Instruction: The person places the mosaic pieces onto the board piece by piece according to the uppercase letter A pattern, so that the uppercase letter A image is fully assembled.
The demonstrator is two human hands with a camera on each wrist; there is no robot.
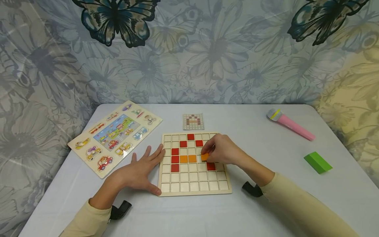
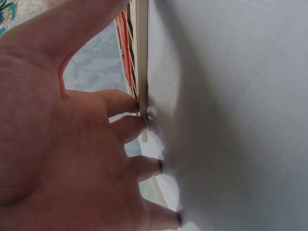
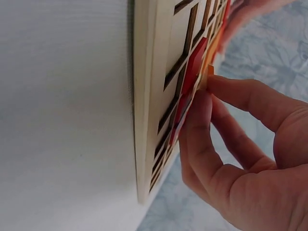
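Observation:
In the head view a wooden grid board (image 1: 193, 194) lies on the table, with several red square tiles (image 1: 175, 159) and two orange tiles (image 1: 188, 159) set in its cells. My right hand (image 1: 223, 149) pinches another orange tile (image 1: 204, 157) between thumb and fingers, over a cell right of those two. The right wrist view shows that hand (image 3: 240, 139) close against the board's face, hiding some cells. My left hand (image 1: 140, 171) is spread along the board's left edge, thumb at the lower left corner. In the left wrist view its fingertips (image 2: 168, 216) meet the tablecloth and board edge.
Behind the board lies a small pattern card (image 1: 193, 121). A wooden vehicle puzzle (image 1: 97, 137) is at the left. To the right are a pink toy microphone (image 1: 293, 125) and a green block (image 1: 318, 162). Black wrist mounts (image 1: 120, 210) sit under the wrists.

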